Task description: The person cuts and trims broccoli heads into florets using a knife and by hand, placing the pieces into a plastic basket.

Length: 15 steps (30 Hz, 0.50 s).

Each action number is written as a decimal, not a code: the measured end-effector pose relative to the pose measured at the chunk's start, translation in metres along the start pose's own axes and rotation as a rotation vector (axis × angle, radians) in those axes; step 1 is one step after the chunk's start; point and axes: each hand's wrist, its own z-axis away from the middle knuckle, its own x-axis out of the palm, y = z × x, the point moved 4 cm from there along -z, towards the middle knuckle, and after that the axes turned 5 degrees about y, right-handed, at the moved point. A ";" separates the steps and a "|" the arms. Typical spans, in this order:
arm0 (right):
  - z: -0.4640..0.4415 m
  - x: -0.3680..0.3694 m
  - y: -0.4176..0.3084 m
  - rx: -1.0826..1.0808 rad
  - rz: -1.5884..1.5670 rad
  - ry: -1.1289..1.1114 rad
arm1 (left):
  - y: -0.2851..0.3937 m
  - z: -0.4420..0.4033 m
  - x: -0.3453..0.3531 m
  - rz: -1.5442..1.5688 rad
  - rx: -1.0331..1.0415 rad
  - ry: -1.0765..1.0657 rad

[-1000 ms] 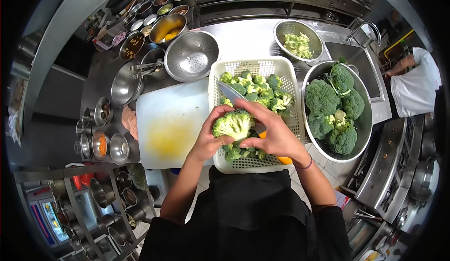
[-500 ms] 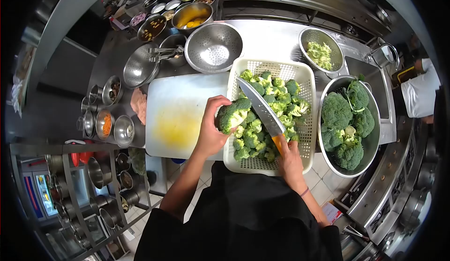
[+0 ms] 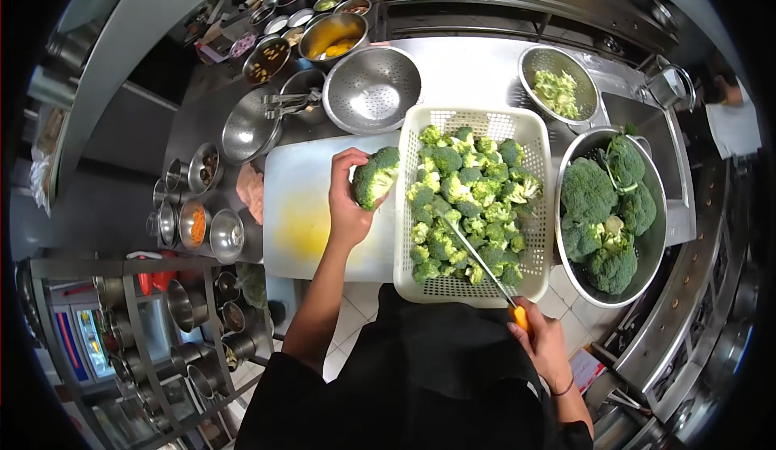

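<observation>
My left hand (image 3: 351, 203) is closed round a broccoli head (image 3: 377, 178), held above the right part of the white cutting board (image 3: 303, 179), which has a yellow stain. In my right hand (image 3: 540, 342) is a knife (image 3: 482, 266), gripped by its orange handle with the blade slanting up and left over the basket. Cut broccoli florets (image 3: 465, 195) fill much of the cream plastic basket (image 3: 538, 167). To the right, a metal colander (image 3: 659, 244) holds several whole broccoli heads (image 3: 584, 190).
Behind the board stand an empty perforated bowl (image 3: 373, 90) and a bowl with tongs (image 3: 251, 126). A colander of pale green shreds (image 3: 556, 94) is at the back right. Small bowls, one with carrot shreds (image 3: 198, 225), and a pinkish cloth (image 3: 251, 193) lie left.
My left hand has moved left with the broccoli head, away from the basket. My right hand has gone down and right, drawing the knife away from the broccoli and turning its blade edge-on.
</observation>
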 end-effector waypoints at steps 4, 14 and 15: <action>-0.001 0.000 -0.003 -0.057 0.077 -0.051 | 0.004 -0.005 0.006 -0.029 0.064 0.013; -0.001 0.000 -0.005 0.013 0.048 -0.111 | 0.027 -0.002 0.015 -0.239 0.101 -0.011; -0.001 0.000 -0.008 0.047 0.061 -0.139 | 0.032 -0.001 0.017 -0.334 0.123 -0.032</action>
